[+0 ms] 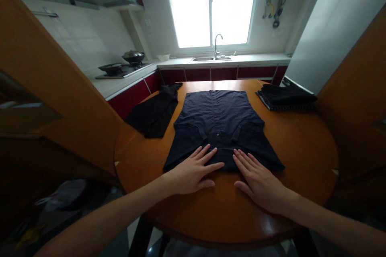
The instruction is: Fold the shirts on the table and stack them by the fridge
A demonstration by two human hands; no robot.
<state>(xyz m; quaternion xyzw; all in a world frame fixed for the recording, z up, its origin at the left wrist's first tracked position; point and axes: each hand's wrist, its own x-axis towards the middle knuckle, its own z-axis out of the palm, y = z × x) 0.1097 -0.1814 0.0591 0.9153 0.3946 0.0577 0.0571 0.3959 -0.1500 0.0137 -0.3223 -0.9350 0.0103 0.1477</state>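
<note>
A dark navy shirt (pixel 215 114) lies spread on the round wooden table (pixel 217 217), its front and a small button facing up. The sides are folded inward and the wide end lies toward me. My left hand (pixel 193 170) rests flat on the near edge of the shirt, fingers stretched and spread. Opposite it, my right hand (pixel 256 178) lies with straight fingers on the same near edge, palm down, its thumb over the bare wood. Neither hand grips the cloth.
A black garment (pixel 157 112) lies loosely at the table's left. Folded dark clothes (pixel 286 96) are stacked at the back right. Beyond stand a counter with a sink (pixel 211 59), a stove with pans (pixel 132 57) on the left, and wooden panels on both sides.
</note>
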